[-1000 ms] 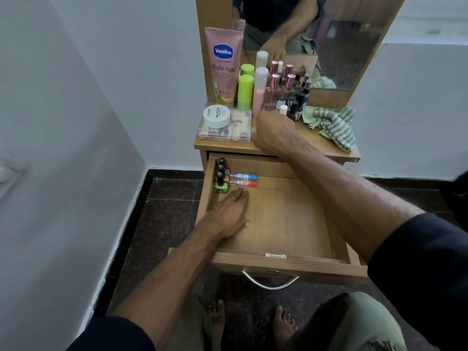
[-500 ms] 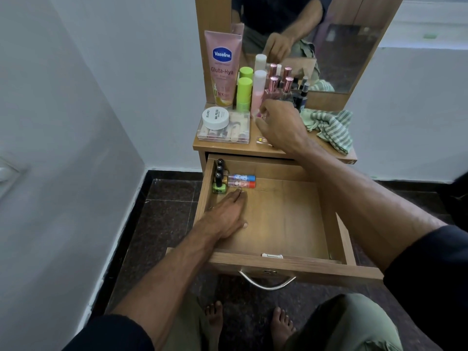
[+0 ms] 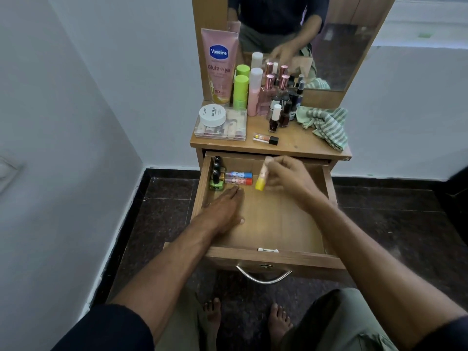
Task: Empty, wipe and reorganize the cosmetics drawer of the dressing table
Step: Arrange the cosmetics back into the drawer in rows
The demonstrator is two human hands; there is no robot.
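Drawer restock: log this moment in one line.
phase: refilling drawer | right hand: holds yellow-capped tube | left hand: flat on drawer floor | not yet placed

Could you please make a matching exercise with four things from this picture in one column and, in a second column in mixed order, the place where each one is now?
Things:
1. striped cloth
2. yellow-capped tube
3. white round jar
4. green nail polish bottle

Places:
A. in the drawer's back left corner
B. on top of the clear plastic box
C. on the right side of the tabletop
D. held in the right hand over the drawer

Pairs: 1-C, 2-D, 3-B, 4-A
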